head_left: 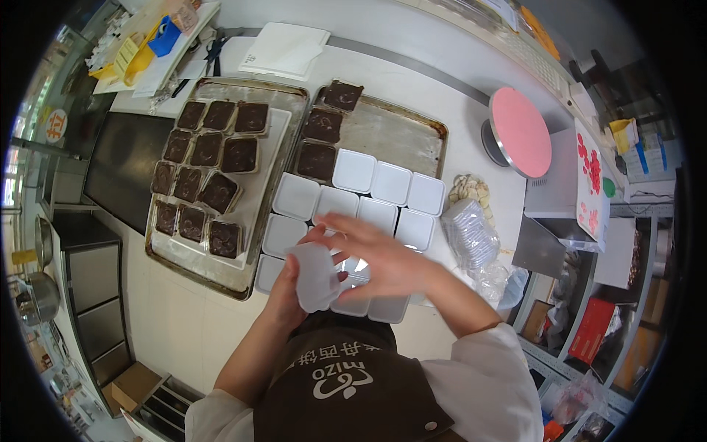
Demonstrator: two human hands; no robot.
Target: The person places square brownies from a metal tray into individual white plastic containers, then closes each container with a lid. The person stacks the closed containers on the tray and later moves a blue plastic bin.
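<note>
My left hand (283, 302) is closed round a small stack of translucent white square lids (317, 276), its fingertips showing along their right edge. Over the stack arches my right hand (383, 258), fingers and thumb apart, with nothing seen in it. Beneath both hands, rows of square boxes with white lids (355, 171) cover the near part of a metal tray (401, 132). Three unlidded square boxes of dark chocolate cake (317, 160) stand in a column at that tray's left side. My hands hide some of the nearer boxes.
On the left, another metal tray (247, 283) bears a white board with several chocolate cake boxes (206, 149). A pink turntable (519, 132) stands at the right, near a bag of clear plastic lids (471, 234). White boards (283, 50) lie at the back.
</note>
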